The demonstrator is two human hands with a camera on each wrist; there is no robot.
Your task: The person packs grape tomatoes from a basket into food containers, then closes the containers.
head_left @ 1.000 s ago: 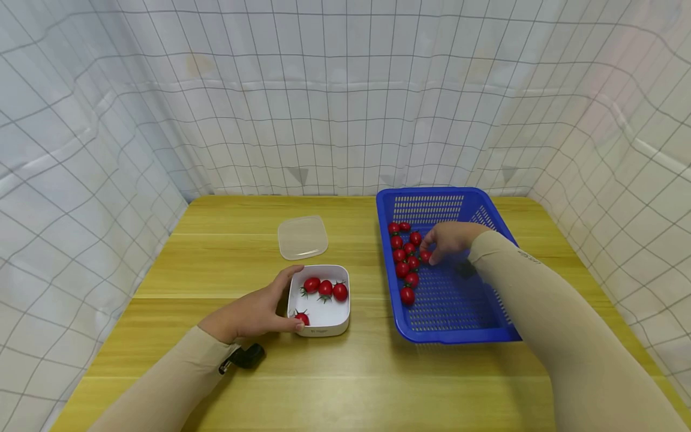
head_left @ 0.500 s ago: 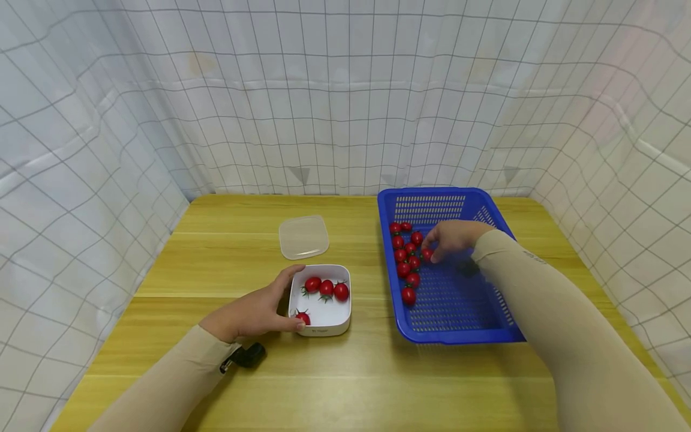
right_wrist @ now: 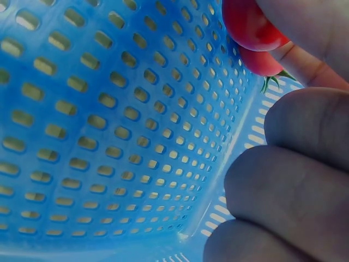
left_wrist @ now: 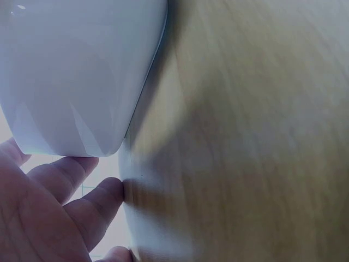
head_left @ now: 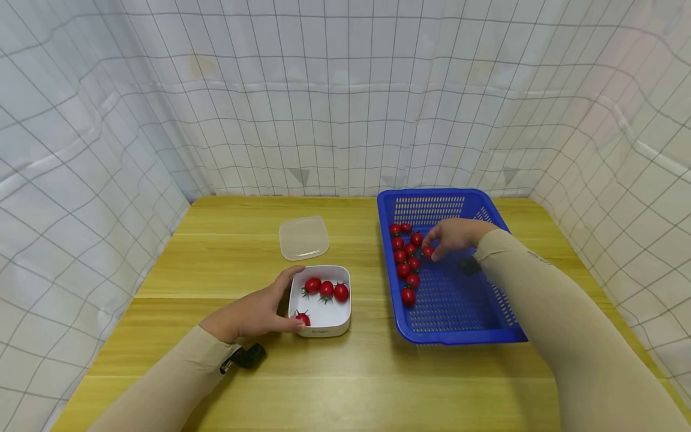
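In the head view my left hand [head_left: 252,313] grips the left side of a small white square box [head_left: 332,330], thumb over its front rim and fingers round the far corner. Several red cherry tomatoes [head_left: 326,288] with green stems lie inside it. My right hand [head_left: 456,234] reaches into a blue plastic basket [head_left: 459,338] and pinches one cherry tomato [head_left: 427,252] between thumb and forefinger. In the right wrist view this tomato [right_wrist: 251,27] sits at the fingertips, in front of another tomato [right_wrist: 263,64]; the other fingers are curled.
More cherry tomatoes [head_left: 403,270] line the basket's left side. A clear flat lid [head_left: 304,238] lies on the wooden table [head_left: 345,384] behind the box. Gridded white curtains [head_left: 345,102] close in the back and both sides.
My right hand has shifted very slightly back and right with the pinched tomato, which sits a little farther from the others. The left hand and the white box stay in place.
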